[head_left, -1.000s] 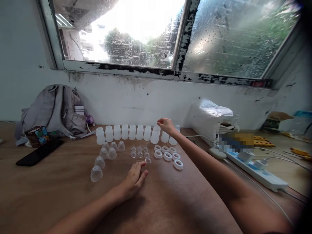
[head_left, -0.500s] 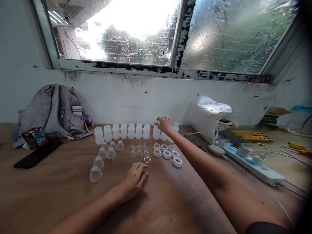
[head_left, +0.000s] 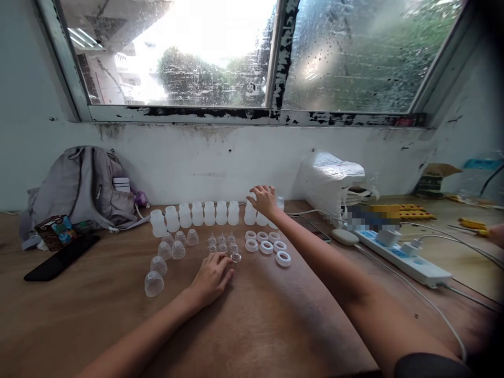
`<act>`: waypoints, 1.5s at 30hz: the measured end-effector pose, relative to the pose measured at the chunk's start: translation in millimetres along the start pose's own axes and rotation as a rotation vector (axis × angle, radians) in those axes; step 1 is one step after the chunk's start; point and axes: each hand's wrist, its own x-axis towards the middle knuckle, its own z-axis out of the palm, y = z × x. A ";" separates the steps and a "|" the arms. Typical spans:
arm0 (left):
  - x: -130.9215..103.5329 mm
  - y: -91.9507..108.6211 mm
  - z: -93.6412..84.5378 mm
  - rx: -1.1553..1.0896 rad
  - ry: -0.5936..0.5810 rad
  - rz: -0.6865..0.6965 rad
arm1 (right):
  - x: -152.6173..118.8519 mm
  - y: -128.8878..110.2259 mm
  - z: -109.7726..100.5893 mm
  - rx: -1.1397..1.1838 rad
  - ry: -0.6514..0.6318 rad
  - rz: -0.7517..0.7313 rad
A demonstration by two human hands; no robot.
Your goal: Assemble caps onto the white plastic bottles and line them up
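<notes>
The right hand (head_left: 264, 199) reaches to the far end of the row of small white bottles (head_left: 197, 212) by the wall. Its fingers curl over the top of one bottle (head_left: 250, 214); whether the grip is really closed on it, I cannot tell. The left hand (head_left: 210, 278) lies flat and open on the counter (head_left: 98, 315), holding nothing, its fingertips just beside a clear teat (head_left: 236, 256).

The bottles stand touching each other, so a sideways pull could knock down the neighbours. The right forearm passes just beside the white rings (head_left: 271, 247) and could sweep them away. A small move of the left hand could push the teats (head_left: 222, 244) or, further left, the clear domed caps (head_left: 167, 252).

Open room is in front, near the person. To the right lie a power strip (head_left: 405, 262) and its cables; to the left, a phone (head_left: 59, 258) and a backpack (head_left: 84, 184).
</notes>
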 end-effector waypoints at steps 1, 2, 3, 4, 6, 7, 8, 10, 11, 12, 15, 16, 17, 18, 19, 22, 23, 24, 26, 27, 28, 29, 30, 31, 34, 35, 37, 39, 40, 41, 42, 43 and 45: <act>3.3 -2.4 -0.2 0.003 -0.003 0.016 | -8.8 -4.1 -3.9 0.017 0.036 -0.018; 6.5 -4.0 -0.2 0.003 -0.009 0.036 | -20.7 -8.9 -6.8 0.037 0.063 -0.036; 9.5 -4.8 0.3 0.004 -0.020 0.055 | -35.3 -13.9 -8.6 0.053 0.070 -0.050; 12.0 -4.7 1.3 0.007 -0.035 0.069 | -52.2 -19.0 -8.9 0.065 0.062 -0.061; 15.5 -2.6 4.9 0.026 -0.065 0.068 | -88.2 -27.9 -5.7 0.071 0.034 -0.039; 16.3 -1.1 7.3 0.041 -0.078 0.058 | -104.8 -31.3 -2.7 0.068 0.007 -0.037; 16.6 0.3 9.8 0.058 -0.090 0.048 | -119.0 -33.9 0.8 0.061 -0.021 -0.043; 16.0 2.5 14.0 0.089 -0.111 0.028 | -137.4 -36.5 7.0 0.046 -0.063 -0.065; 15.4 3.2 15.3 0.098 -0.116 0.021 | -141.5 -36.9 9.1 0.047 -0.080 -0.079; 14.8 3.7 15.9 0.104 -0.118 0.015 | -143.0 -36.9 10.3 0.049 -0.086 -0.088; 13.2 5.5 14.3 0.113 -0.099 0.017 | -139.5 -35.7 9.2 0.057 -0.079 -0.070; 12.6 6.2 13.2 0.119 -0.090 0.024 | -138.2 -35.1 7.8 0.058 -0.079 -0.058; 12.1 6.9 12.2 0.126 -0.083 0.032 | -137.5 -34.5 6.3 0.061 -0.085 -0.052; 11.4 7.5 11.3 0.134 -0.079 0.039 | -137.4 -34.0 4.7 0.066 -0.095 -0.053; 10.6 7.9 10.5 0.142 -0.076 0.042 | -137.8 -33.6 2.9 0.077 -0.106 -0.058; 7.7 7.8 8.9 0.159 -0.071 0.033 | -139.2 -34.5 -2.8 0.152 -0.118 -0.079; 6.9 7.6 8.4 0.160 -0.072 0.030 | -139.5 -35.7 -4.8 0.197 -0.129 -0.087; 6.1 7.5 7.9 0.157 -0.075 0.029 | -139.8 -37.4 -6.6 0.248 -0.148 -0.095; 5.3 7.7 6.7 0.146 -0.086 0.036 | -141.0 -41.5 -9.5 0.327 -0.192 -0.107; 5.2 8.1 6.1 0.140 -0.092 0.043 | -142.1 -43.5 -10.3 0.342 -0.206 -0.112; 5.2 8.6 5.6 0.135 -0.095 0.050 | -143.5 -45.3 -10.6 0.339 -0.210 -0.114; 5.3 9.1 5.1 0.132 -0.094 0.057 | -144.9 -46.6 -10.3 0.320 -0.205 -0.112; 5.4 9.5 4.9 0.130 -0.088 0.063 | -146.2 -47.3 -9.5 0.297 -0.206 -0.109; 5.5 9.8 4.8 0.128 -0.082 0.069 | -147.3 -47.4 -8.3 0.281 -0.221 -0.110; 5.8 9.5 5.8 0.110 -0.060 0.077 | -148.7 -45.1 -3.7 0.293 -0.302 -0.138; 5.9 9.2 6.4 0.101 -0.051 0.081 | -148.8 -44.0 -2.2 0.315 -0.314 -0.155; 6.2 8.7 7.5 0.089 -0.029 0.093 | -149.1 -42.4 0.2 0.368 -0.302 -0.180; 6.8 8.7 7.5 0.090 -0.010 0.102 | -149.4 -42.1 0.9 0.423 -0.288 -0.180; 7.1 8.9 6.8 0.094 0.001 0.096 | -149.3 -42.5 0.3 0.452 -0.288 -0.171; 7.4 9.0 5.6 0.099 0.015 0.081 | -149.0 -43.3 -1.0 0.487 -0.281 -0.158; 7.8 8.9 4.0 0.105 0.035 0.060 | -148.4 -44.6 -3.2 0.527 -0.257 -0.141; 8.1 8.6 2.1 0.112 0.059 0.037 | -147.7 -46.3 -6.1 0.572 -0.210 -0.126; 8.6 7.0 -1.5 0.128 0.114 -0.003 | -146.5 -51.2 -12.8 0.662 -0.060 -0.129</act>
